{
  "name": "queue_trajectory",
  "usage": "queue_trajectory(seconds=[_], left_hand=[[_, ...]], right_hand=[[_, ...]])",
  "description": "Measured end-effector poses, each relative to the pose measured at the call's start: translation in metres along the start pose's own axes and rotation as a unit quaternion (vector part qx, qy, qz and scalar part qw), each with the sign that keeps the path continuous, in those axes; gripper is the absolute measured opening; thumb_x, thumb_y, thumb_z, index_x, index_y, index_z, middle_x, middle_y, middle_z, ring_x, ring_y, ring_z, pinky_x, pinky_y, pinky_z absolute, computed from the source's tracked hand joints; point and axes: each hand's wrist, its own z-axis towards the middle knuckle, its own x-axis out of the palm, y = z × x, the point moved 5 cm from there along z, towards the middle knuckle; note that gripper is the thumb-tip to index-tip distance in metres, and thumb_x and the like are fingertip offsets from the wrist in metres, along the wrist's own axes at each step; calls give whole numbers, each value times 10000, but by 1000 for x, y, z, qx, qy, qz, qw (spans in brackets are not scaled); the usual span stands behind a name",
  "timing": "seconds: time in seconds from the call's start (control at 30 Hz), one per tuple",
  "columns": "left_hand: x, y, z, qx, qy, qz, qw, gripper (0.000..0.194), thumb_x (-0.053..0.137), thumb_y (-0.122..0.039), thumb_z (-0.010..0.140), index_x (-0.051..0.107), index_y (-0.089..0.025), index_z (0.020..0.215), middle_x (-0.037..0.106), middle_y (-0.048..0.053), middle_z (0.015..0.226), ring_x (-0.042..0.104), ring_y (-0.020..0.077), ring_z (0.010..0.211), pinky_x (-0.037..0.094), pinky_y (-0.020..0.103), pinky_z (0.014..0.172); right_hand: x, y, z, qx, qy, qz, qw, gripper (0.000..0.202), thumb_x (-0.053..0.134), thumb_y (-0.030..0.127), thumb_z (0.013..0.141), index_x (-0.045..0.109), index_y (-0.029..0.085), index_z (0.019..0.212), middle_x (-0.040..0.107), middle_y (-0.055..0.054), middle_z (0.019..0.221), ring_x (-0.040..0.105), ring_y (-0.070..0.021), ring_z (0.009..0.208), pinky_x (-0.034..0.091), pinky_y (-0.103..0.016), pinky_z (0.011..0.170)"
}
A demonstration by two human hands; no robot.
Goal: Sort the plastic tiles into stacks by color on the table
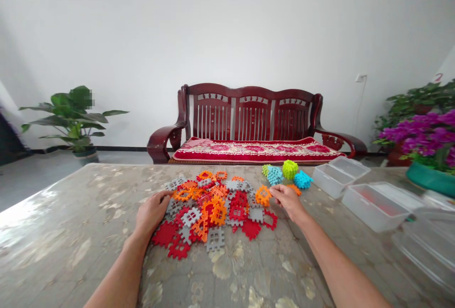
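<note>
A heap of flat plastic interlocking building pieces [215, 238] in grey, red and orange lies on the table, many with notched edges and window-like cutouts. My left hand [152, 213] rests against the heap's left side, fingers slightly bent and apart, their tips by grey and orange pieces. On the other side, my right hand [287, 200] pinches the edge of an orange interlocking piece [263, 196] at the heap's right border. Just behind that hand, another orange piece [295, 189] lies partly covered.
Green and blue assembled shapes [290, 169] stand behind my right hand. Clear plastic boxes [377, 208] and clear lids [430, 246] occupy the table's right side, near a teal pot [430, 178] of purple flowers. Beyond the table [81, 241] stands a wooden bench [254, 113].
</note>
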Motion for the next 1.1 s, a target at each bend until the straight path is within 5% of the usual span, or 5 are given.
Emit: queue_trajectory(seconds=[0.23, 0.47, 0.6, 1.1], left_hand=[[-1, 0, 1, -4, -6, 9, 1000, 435, 389, -404, 898, 739, -264, 1116, 732, 39, 1221, 677, 248, 1105, 518, 317, 906], [-1, 3, 3, -3, -5, 7, 1000, 437, 399, -420, 894, 748, -263, 1107, 732, 46, 1227, 675, 261, 1115, 523, 334, 926], [0, 6, 5, -9, -3, 10, 1000, 452, 389, -427, 893, 743, -263, 1122, 729, 49, 1232, 675, 274, 1117, 528, 350, 926], [4, 11, 7, 5, -1, -4, 1000, 472, 378, -453, 882, 743, -262, 1111, 725, 49, 1238, 672, 271, 1120, 522, 350, 949]], right_hand=[[-8, -20, 8, 2, -65, 37, 997, 438, 768, 489, 529, 691, 161, 809, 628, 11, 603, 505, -115, 464, 299, -220, 412], [-80, -35, 19, -65, -284, 21, 956, 435, 696, 524, 548, 700, 156, 780, 699, -49, 691, 588, -167, 579, 445, -266, 512], [-116, -49, 20, -52, -349, 5, 936, 478, 672, 563, 538, 698, 150, 777, 719, -80, 727, 615, -188, 592, 484, -287, 527], [-127, -64, 36, -11, -305, -152, 940, 347, 634, 480, 655, 747, 190, 808, 712, -38, 637, 618, -205, 545, 415, -281, 516]])
